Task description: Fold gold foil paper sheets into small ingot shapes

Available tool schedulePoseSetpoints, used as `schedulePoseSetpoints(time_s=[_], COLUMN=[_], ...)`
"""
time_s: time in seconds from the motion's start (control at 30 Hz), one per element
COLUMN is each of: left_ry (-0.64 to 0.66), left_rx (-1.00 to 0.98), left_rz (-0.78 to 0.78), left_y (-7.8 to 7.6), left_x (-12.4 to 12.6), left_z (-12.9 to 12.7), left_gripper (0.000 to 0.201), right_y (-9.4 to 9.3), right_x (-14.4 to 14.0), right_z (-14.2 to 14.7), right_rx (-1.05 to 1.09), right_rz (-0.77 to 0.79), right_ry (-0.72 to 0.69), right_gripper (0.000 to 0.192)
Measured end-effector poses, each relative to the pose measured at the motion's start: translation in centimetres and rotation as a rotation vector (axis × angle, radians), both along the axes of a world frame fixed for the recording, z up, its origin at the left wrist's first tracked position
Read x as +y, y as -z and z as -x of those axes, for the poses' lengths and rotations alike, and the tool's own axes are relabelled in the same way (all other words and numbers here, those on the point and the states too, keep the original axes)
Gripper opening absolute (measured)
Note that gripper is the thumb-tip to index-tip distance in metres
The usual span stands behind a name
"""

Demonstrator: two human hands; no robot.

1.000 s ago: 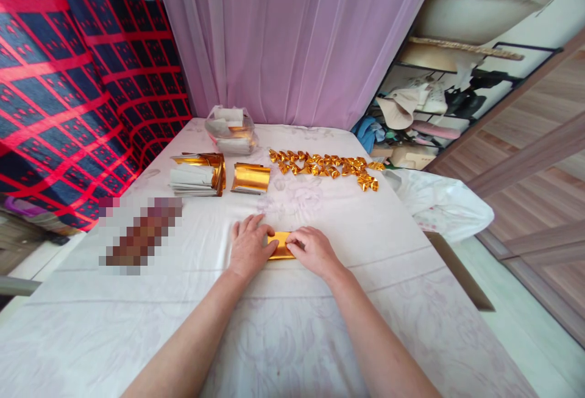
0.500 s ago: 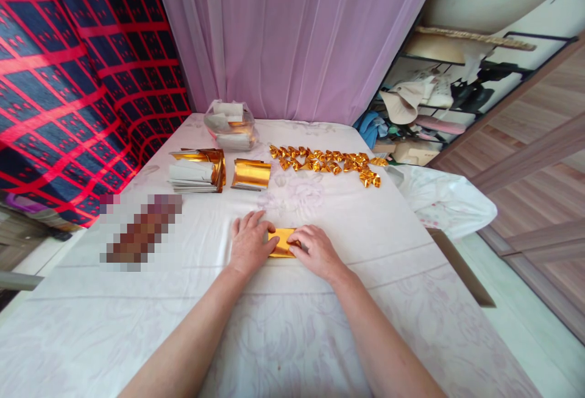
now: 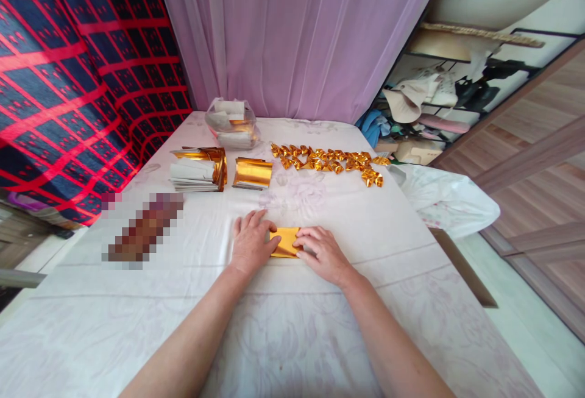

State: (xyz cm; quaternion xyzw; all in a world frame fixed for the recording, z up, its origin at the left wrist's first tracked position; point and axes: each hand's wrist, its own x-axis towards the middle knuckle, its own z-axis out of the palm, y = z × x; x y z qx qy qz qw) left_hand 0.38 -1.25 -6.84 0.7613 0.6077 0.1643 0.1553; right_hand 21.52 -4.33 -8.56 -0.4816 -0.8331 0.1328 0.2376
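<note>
A folded sheet of gold foil paper (image 3: 285, 242) lies flat on the cloth-covered table in front of me. My left hand (image 3: 252, 242) holds its left end down, thumb and index finger on the foil and the other fingers resting on the cloth. At the right end, my right hand (image 3: 323, 253) grips the foil with its fingers bent over the edge; the fingertips partly cover that end. Beyond my hands lie a small stack of gold foil sheets (image 3: 253, 173) and a larger stack of foil paper (image 3: 194, 175). Several folded gold pieces (image 3: 326, 160) sit in rows at the back right.
A clear plastic bag (image 3: 232, 125) with more paper stands at the back left. A pixelated reddish-brown object (image 3: 146, 227) is on the table's left. Beside the right edge hangs a white plastic bag (image 3: 452, 200), near a loaded shelf. A purple curtain (image 3: 292, 38) closes off the far side.
My right hand has shifted slightly right along the foil, its fingers now flatter over the right end. My left hand has kept its place on the paper.
</note>
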Motion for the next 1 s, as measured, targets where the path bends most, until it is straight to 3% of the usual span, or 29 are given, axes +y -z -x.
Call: schedulePoseSetpoints(time_s=[0.33, 1.0], left_ry=[0.001, 0.01], left_rx=[-0.001, 0.007], left_rz=[-0.001, -0.012], left_y=[-0.2, 0.0], left_x=[-0.1, 0.0], left_z=[-0.1, 0.0], left_gripper=[0.013, 0.014], right_y=[-0.8, -0.3], right_x=[-0.8, -2.0], right_z=[0.7, 2.9], right_rx=[-0.05, -0.116], right_rz=[-0.026, -0.059], right_ry=[0.054, 0.273], right_gripper=[0.008, 0.009])
